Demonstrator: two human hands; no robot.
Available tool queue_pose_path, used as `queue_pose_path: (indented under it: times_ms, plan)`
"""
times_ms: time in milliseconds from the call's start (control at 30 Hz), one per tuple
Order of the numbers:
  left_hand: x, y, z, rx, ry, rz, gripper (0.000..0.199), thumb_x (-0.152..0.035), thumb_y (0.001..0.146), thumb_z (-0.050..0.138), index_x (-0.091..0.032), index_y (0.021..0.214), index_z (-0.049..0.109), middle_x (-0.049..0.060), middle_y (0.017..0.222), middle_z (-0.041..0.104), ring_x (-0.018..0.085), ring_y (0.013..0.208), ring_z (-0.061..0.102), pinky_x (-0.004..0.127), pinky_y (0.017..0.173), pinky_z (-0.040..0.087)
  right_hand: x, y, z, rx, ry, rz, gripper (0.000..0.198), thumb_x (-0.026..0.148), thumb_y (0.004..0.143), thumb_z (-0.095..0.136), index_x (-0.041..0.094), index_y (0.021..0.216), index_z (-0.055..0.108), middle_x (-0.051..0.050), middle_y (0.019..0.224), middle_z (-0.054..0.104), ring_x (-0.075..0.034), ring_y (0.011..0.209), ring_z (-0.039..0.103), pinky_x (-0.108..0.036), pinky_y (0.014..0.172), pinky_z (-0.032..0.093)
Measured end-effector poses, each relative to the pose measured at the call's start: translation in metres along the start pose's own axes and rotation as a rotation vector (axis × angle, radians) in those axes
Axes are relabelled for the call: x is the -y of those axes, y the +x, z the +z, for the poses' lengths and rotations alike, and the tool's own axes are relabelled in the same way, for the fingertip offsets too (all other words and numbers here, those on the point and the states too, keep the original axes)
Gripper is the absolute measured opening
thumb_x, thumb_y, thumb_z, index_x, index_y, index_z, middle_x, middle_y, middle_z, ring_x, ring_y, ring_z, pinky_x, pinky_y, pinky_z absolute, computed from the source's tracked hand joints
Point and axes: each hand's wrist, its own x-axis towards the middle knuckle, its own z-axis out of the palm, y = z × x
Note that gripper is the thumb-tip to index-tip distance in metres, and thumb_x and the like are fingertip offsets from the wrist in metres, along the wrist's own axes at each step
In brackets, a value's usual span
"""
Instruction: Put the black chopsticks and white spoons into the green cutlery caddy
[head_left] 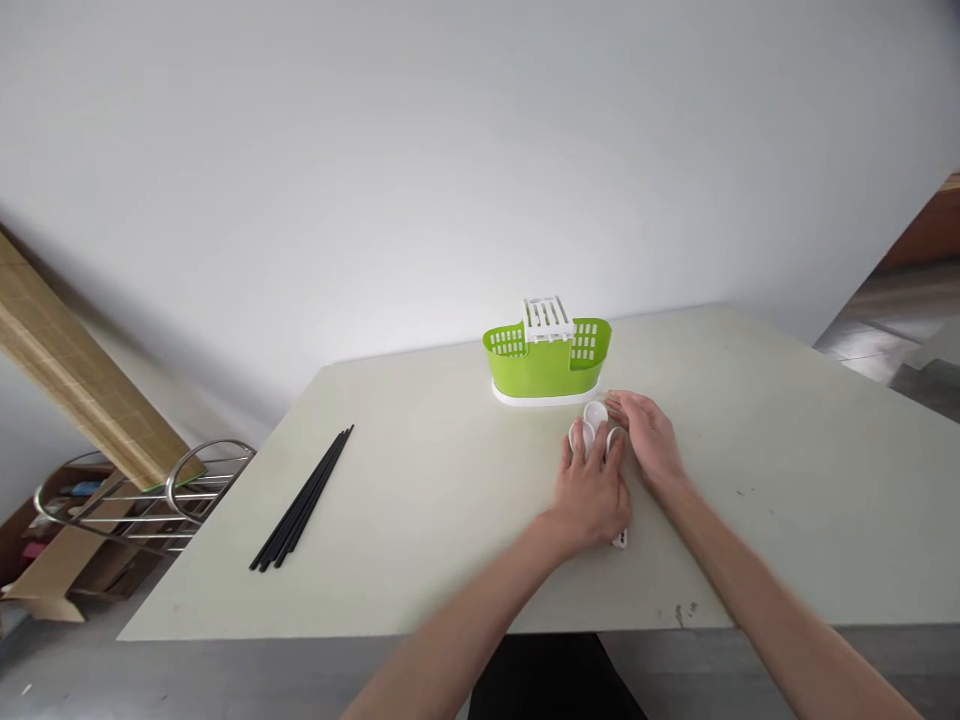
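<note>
Head view: left grip [592, 500] lies over white spoons [595, 412].

A pale wall [375, 150] fills the upper frame. Grey floor [195, 682] shows at lower left, below a metal rack [150, 519].

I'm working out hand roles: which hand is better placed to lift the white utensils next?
Probably the left hand: its fingers are spread over the white utensils, while the right hand is at their right side, near the green basket.
</note>
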Motion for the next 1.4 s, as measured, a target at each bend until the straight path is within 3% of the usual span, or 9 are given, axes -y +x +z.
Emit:
queue_pose_path:
  times_ms: [167,300,400,533,800,900,1000,1200,1400]
  plan:
    - [-0.017,0.017,0.015,-0.054,-0.102,-0.012,0.068,-0.027,0.098,0.043,-0.013,0.164,0.03,0.014,0.175,0.02,0.044,0.161,-0.003,0.069,0.129,0.014,0.001,0.013,-0.015,-0.092,0.021,-0.07,0.032,0.052,0.087,0.069,0.023,0.1,0.069,-0.008,0.117,0.077,-0.026,0.118,0.072,-0.048,0.111,0.054]
    - [-0.022,0.016,0.02,-0.182,-0.187,-0.003,0.061,-0.021,0.1,0.039,-0.025,0.161,0.037,0.006,0.175,0.023,0.04,0.162,-0.001,0.074,0.127,0.018,0.002,0.016,-0.028,0.034,-0.054,-0.091,0.034,0.055,0.089,0.068,0.024,0.103,0.067,-0.009,0.124,0.075,-0.027,0.124,0.069,-0.049,0.113,0.053]
    - [-0.006,-0.001,0.003,-0.275,-0.188,0.08,0.056,-0.02,0.102,0.036,-0.028,0.157,0.041,0.002,0.175,0.022,0.033,0.163,-0.002,0.068,0.128,0.022,0.003,0.017,-0.036,0.117,-0.107,-0.076,0.036,0.057,0.09,0.068,0.025,0.108,0.068,-0.008,0.128,0.073,-0.027,0.125,0.068,-0.051,0.116,0.05]
    - [0.059,-0.049,-0.054,-0.361,-0.11,0.133,0.047,-0.033,0.107,0.036,-0.025,0.152,0.046,0.006,0.172,0.031,0.027,0.164,0.007,0.06,0.131,0.022,0.005,0.023,-0.043,0.19,-0.031,-0.03,0.036,0.058,0.09,0.07,0.026,0.106,0.069,-0.006,0.128,0.074,-0.027,0.126,0.068,-0.051,0.118,0.05]
    - [0.236,-0.198,-0.179,-0.489,0.171,-0.272,0.047,-0.05,0.107,0.037,-0.025,0.144,0.054,0.008,0.158,0.054,0.026,0.155,0.038,0.053,0.126,0.033,0.009,0.048,-0.041,0.143,-0.001,-0.013,0.034,0.057,0.082,0.08,0.027,0.095,0.069,-0.009,0.118,0.076,-0.032,0.122,0.07,-0.054,0.115,0.054]
    - [0.277,-0.243,-0.196,-0.314,0.227,-0.345,0.058,-0.058,0.105,0.036,-0.03,0.156,0.045,0.003,0.163,0.048,0.026,0.154,0.04,0.051,0.124,0.036,0.006,0.054,-0.037,0.111,-0.05,-0.041,0.032,0.057,0.082,0.079,0.03,0.094,0.068,-0.01,0.116,0.077,-0.034,0.121,0.07,-0.057,0.114,0.054]
    - [0.3,-0.266,-0.193,-0.11,0.256,-0.347,0.067,-0.06,0.105,0.035,-0.029,0.165,0.032,0.003,0.169,0.037,0.028,0.156,0.034,0.052,0.125,0.032,0.005,0.054,-0.036,0.103,-0.077,-0.043,0.03,0.054,0.083,0.078,0.029,0.095,0.068,-0.011,0.115,0.077,-0.034,0.119,0.071,-0.056,0.116,0.052]
    - [0.287,-0.248,-0.16,0.003,0.275,-0.345,0.066,-0.053,0.109,0.024,-0.026,0.169,0.014,0.005,0.174,0.019,0.027,0.161,0.014,0.057,0.129,0.018,0.004,0.046,-0.04,0.086,-0.139,-0.071,0.026,0.051,0.087,0.076,0.029,0.099,0.068,-0.01,0.117,0.077,-0.033,0.119,0.072,-0.056,0.117,0.051]
    - [0.203,-0.172,-0.107,-0.019,0.248,-0.252,0.064,-0.049,0.11,0.021,-0.025,0.17,0.015,0.007,0.175,0.018,0.03,0.162,0.009,0.058,0.131,0.014,-0.008,0.051,-0.044,0.06,-0.208,-0.108,0.036,0.056,0.086,0.075,0.032,0.11,0.062,-0.006,0.117,0.077,-0.031,0.115,0.073,-0.058,0.114,0.052]
